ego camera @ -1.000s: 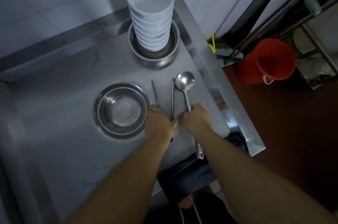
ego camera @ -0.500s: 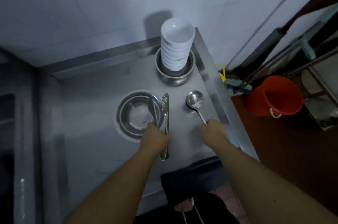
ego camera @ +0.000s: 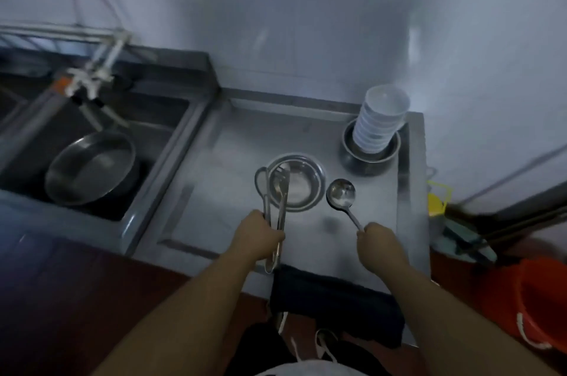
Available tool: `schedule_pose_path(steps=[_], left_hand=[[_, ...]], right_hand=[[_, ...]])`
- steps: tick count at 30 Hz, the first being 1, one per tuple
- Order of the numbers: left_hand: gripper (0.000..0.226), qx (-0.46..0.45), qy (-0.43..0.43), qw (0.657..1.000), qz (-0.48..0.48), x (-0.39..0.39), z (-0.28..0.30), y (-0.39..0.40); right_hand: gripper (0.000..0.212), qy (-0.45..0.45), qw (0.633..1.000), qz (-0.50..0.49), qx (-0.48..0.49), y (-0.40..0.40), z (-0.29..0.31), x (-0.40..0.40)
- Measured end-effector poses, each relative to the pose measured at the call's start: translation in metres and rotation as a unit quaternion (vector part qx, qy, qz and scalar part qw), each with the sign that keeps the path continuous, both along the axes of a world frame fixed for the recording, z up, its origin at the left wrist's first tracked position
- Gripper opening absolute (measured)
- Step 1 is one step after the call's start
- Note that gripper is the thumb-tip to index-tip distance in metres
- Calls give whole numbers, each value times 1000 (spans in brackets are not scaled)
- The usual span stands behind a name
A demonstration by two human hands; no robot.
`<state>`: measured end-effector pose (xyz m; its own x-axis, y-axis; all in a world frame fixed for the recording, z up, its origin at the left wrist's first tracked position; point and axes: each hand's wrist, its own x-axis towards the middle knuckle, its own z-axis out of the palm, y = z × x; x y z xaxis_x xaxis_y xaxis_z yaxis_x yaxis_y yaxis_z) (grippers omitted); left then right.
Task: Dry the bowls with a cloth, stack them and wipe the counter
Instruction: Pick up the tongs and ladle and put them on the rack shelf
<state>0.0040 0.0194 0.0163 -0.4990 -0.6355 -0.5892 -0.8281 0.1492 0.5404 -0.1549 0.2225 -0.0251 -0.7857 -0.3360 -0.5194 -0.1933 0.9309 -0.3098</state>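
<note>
A stack of several white bowls (ego camera: pixel 380 117) stands inside a steel bowl (ego camera: pixel 371 157) at the back right corner of the steel counter (ego camera: pixel 227 142). A shallow steel bowl (ego camera: pixel 302 183) sits mid-counter. My left hand (ego camera: pixel 259 236) grips a bundle of steel utensils (ego camera: pixel 276 203) whose ends hang over that bowl's left side. My right hand (ego camera: pixel 379 242) holds the handle of a steel ladle (ego camera: pixel 341 193), its scoop just right of the shallow bowl. A dark cloth (ego camera: pixel 334 299) hangs over the counter's front edge between my arms.
A sink (ego camera: pixel 159 117) lies left of the counter with a large steel basin (ego camera: pixel 92 168) in it and a tap (ego camera: pixel 89 84) above. An orange bucket (ego camera: pixel 543 302) stands on the floor at the right, beside mop handles (ego camera: pixel 521 222). A tiled wall rises behind.
My head has pulled back and turned left, bringing the sink into view. My hands have lifted the utensils and the ladle off the counter and drawn apart.
</note>
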Motion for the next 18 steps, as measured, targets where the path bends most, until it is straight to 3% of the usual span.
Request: schedule_pose_path(steps=[10,18], left_hand=[[24,-64,30,981,180,131,55,52],[40,-93,39,936,337,269,84,86]], right_hand=[[41,20,977,200,-71,-11,50,53],[35,57,915,392,-71,-62,106,152]])
